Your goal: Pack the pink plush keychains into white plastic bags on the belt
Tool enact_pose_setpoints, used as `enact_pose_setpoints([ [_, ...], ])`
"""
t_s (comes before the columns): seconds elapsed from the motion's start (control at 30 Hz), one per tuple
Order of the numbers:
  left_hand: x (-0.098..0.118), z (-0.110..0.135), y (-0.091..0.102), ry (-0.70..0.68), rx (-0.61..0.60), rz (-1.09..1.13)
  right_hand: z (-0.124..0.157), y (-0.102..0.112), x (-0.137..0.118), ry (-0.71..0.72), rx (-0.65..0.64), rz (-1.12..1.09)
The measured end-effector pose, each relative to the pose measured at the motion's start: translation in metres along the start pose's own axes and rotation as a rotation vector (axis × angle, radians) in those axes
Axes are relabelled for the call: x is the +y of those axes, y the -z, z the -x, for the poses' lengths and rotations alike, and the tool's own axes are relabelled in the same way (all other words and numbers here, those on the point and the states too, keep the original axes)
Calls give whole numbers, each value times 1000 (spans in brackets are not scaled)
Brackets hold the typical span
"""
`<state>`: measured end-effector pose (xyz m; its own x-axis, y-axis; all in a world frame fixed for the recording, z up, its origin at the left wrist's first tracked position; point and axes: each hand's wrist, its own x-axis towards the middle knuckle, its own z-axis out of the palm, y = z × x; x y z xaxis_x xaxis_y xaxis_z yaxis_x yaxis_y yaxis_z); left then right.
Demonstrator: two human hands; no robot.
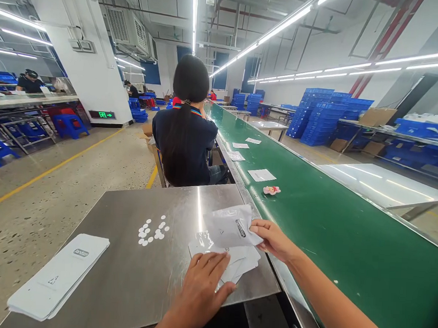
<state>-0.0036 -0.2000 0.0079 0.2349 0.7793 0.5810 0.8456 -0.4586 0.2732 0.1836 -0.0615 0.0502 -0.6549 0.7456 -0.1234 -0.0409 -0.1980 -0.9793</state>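
My right hand [274, 239] pinches the edge of a translucent plastic bag [230, 227] with a small dark label, held just above the steel table [132, 272]. My left hand [201, 285] lies flat, fingers stretched out, on a small pile of similar white bags [245, 261] at the table's right edge. A cluster of small white round stickers [152, 231] sits on the table's middle. A thick stack of white printed bags [57, 278] lies at the near left corner.
A long green conveyor belt [329, 223] runs along the right, carrying a small pink item [271, 190] and several white packets [261, 175]. A person in dark clothes [187, 133] sits ahead with their back to me. Blue crates [324, 115] are stacked far right.
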Motion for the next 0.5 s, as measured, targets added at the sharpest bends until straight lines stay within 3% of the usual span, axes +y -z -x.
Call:
enact_pose_setpoints([
  [0.13,5,9,3,-98,43,126,-12,22,17,-157,5,276],
  [0.2,1,6,2,-83,41,120,-22,41,12,-164,94,599],
  [0.27,-8,-2,0,-50,16,69,-38,61,-2,-135,275,1025],
  [0.37,-34,-15,1,38,-53,-71,-75,94,-30,-120,549,1448],
  [0.5,-82,-13,7,248,-164,-239,-130,132,-49,-201,663,1609],
])
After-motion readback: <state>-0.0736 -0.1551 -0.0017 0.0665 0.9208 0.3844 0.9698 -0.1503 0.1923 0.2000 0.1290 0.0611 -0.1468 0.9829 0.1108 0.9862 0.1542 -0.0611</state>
